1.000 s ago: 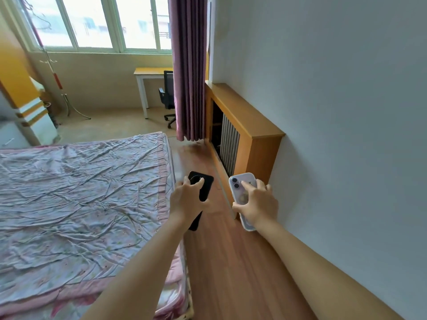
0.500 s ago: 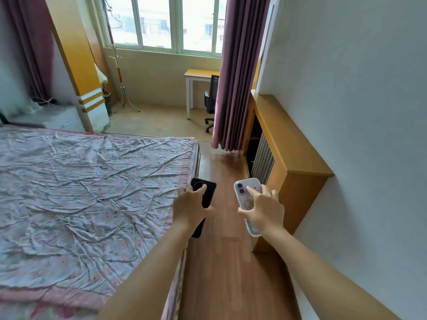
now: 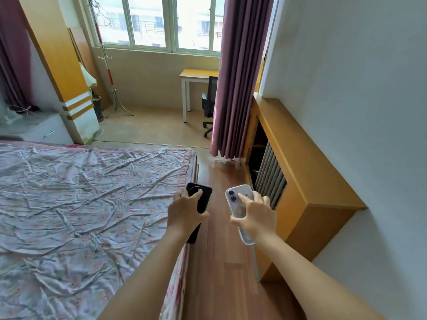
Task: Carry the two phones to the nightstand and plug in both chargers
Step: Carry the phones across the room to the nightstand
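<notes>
Gripping one phone each, both hands were extended forward over the strip of wooden floor point(image 3: 217, 262) between the bed point(image 3: 80, 215) and the wooden cabinet point(image 3: 307, 181) along the wall. The left hand point(image 3: 184, 213) was closed around the black phone point(image 3: 200, 200), camera side up, at the bed's edge. The right hand point(image 3: 255, 217) was closed around the white phone point(image 3: 235, 199) in a clear case, index finger laid along its back, camera lenses visible at the top. The two phones were held near each other but apart. A pale nightstand point(image 3: 44, 132) stood beyond the far left corner of the bed, well apart from both phones. A purple curtain point(image 3: 238, 77) hung ahead, with a bench point(image 3: 196, 75) and black chair point(image 3: 209, 100) behind it.
</notes>
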